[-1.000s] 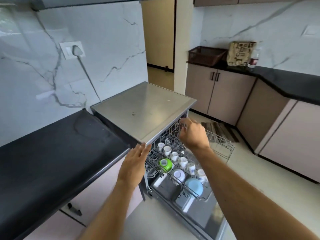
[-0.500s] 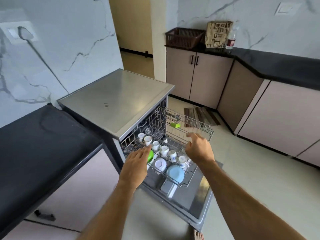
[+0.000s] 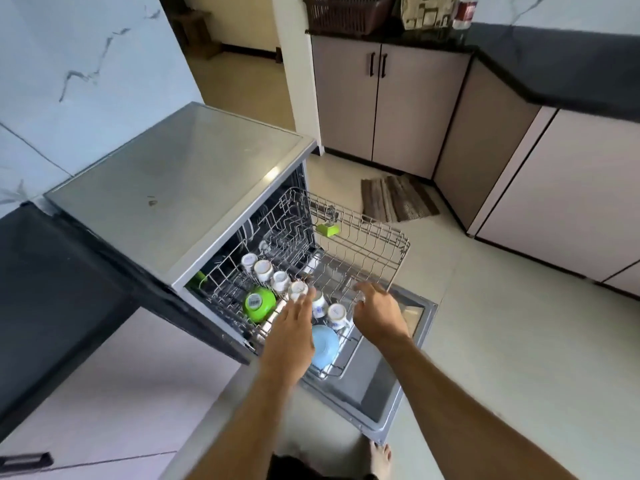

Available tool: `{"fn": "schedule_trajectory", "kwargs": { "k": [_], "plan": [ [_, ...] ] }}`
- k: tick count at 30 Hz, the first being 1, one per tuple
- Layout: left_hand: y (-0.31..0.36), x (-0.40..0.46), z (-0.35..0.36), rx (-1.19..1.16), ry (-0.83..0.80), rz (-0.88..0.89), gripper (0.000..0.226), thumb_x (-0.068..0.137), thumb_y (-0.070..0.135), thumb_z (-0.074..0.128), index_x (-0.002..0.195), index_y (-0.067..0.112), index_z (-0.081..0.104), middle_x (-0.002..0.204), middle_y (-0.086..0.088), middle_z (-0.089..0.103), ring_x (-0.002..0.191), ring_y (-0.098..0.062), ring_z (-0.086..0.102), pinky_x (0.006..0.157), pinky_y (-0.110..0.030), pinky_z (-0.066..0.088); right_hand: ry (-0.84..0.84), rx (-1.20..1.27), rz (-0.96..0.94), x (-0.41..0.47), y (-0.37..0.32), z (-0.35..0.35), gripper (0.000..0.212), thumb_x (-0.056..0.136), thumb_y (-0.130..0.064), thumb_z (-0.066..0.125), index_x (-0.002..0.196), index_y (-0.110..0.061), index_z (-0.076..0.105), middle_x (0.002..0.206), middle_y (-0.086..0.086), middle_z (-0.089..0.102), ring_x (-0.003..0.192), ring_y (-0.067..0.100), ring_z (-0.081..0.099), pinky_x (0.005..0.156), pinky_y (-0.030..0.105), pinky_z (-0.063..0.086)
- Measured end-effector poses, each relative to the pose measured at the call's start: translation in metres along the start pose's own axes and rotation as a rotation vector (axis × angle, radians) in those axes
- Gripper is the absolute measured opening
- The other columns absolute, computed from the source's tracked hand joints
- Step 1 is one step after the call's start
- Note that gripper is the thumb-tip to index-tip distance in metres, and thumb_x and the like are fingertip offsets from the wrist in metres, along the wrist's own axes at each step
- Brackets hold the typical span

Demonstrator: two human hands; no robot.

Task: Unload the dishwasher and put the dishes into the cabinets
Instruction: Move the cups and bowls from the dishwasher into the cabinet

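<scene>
Both hands empty: left hand [image 3: 289, 336] flat, fingers straight over white cups [image 3: 280, 280]; right hand [image 3: 379, 315] loosely curled above rack [image 3: 367, 244]; green bowl [image 3: 259, 303] left, blue bowl [image 3: 324, 344] near

Nothing here can be read as words or numbers. The round bright-green plastic bowl [image 3: 259, 303], upside down in the pulled-out grey wire dishwasher rack [image 3: 363, 244], carries a small white sticker on its base with dark marks that look like a barcode, though no digits resolve. The beige paper bag with brown square patterns [image 3: 427, 10] on the far black counter has dark lettering along its top edge (cut by the frame, and too blurred to spell out). The clear plastic bottle with a red label [image 3: 464, 12] beside it shows only a band of colour. The small white cups with blue motifs [image 3: 337, 315] bear decoration, not legible text.
</scene>
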State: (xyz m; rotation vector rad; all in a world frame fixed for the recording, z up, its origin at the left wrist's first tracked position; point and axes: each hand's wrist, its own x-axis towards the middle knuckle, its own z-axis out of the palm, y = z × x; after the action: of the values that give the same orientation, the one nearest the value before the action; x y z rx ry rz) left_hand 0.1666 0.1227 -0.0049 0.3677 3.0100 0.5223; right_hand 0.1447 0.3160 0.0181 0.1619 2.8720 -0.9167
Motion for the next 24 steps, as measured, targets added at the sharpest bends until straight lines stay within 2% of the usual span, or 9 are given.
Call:
{"fn": "schedule_trajectory", "kwargs": {
  "k": [3, 7, 13, 19, 22, 24],
  "plan": [
    [-0.007, -0.015, 0.036, 0.036, -0.102, 0.017, 0.09, 0.09, 0.008, 0.056, 0.155, 0.028, -0.003, 0.156, -0.004, 0.033, 0.141, -0.027, 0.034, 0.111, -0.043, 0.038, -0.027, 0.007, -0.005, 0.002, 0.022, 0.025, 0.043, 0.087, -0.005, 0.048, 0.127, -0.017, 0.061, 0.123, 0.012, 0.065, 0.103, 0.035, 0.066, 0.084, 0.04, 0.055],
    [-0.011, -0.024, 0.075, -0.062, -0.115, -0.013, 0.078, 0.084, 0.002, 0.057, 0.152, 0.019, 0.023, 0.15, -0.006, 0.042, 0.135, -0.027, 0.042, 0.108, -0.037, 0.04, -0.077, 0.02, 0.06, 0.009, 0.044, 0.059, 0.047, 0.083, -0.001, 0.049, 0.126, -0.017, 0.06, 0.123, 0.009, 0.064, 0.102, 0.033, 0.066, 0.085, 0.04, 0.056],
    [-0.027, 0.018, 0.113, -0.144, -0.08, -0.03, 0.072, 0.083, -0.002, 0.054, 0.149, 0.015, 0.031, 0.143, -0.008, 0.045, 0.133, -0.028, 0.042, 0.107, -0.042, 0.042, -0.114, 0.024, 0.083, 0.035, 0.059, 0.101, 0.051, 0.082, -0.001, 0.05, 0.13, -0.016, 0.058, 0.127, 0.008, 0.059, 0.112, 0.032, 0.06, 0.091, 0.039, 0.053],
    [-0.053, 0.079, 0.148, -0.242, -0.007, -0.173, 0.065, 0.083, -0.01, 0.053, 0.144, 0.007, 0.041, 0.137, -0.015, 0.051, 0.127, -0.029, 0.049, 0.108, -0.03, 0.035, -0.114, 0.091, 0.184, 0.077, 0.065, 0.143, 0.056, 0.08, 0.006, 0.049, 0.133, -0.014, 0.055, 0.129, 0.009, 0.057, 0.116, 0.032, 0.055, 0.096, 0.036, 0.046],
    [-0.066, 0.099, 0.165, -0.224, -0.066, -0.149, 0.062, 0.086, -0.006, 0.051, 0.144, 0.012, 0.041, 0.149, -0.009, 0.041, 0.137, -0.024, 0.039, 0.111, -0.03, 0.034, -0.168, 0.112, 0.229, 0.095, 0.069, 0.166, 0.064, 0.077, 0.01, 0.048, 0.136, -0.016, 0.049, 0.13, 0.011, 0.052, 0.115, 0.033, 0.052, 0.096, 0.039, 0.045],
    [-0.076, 0.113, 0.172, -0.152, -0.079, -0.107, 0.058, 0.082, -0.003, 0.054, 0.137, 0.015, 0.05, 0.152, -0.005, 0.037, 0.14, -0.021, 0.036, 0.11, -0.034, 0.037, -0.235, 0.105, 0.261, 0.103, 0.072, 0.179, 0.076, 0.076, 0.013, 0.049, 0.142, -0.022, 0.04, 0.132, 0.012, 0.045, 0.117, 0.033, 0.046, 0.097, 0.04, 0.043]
  ]
}}
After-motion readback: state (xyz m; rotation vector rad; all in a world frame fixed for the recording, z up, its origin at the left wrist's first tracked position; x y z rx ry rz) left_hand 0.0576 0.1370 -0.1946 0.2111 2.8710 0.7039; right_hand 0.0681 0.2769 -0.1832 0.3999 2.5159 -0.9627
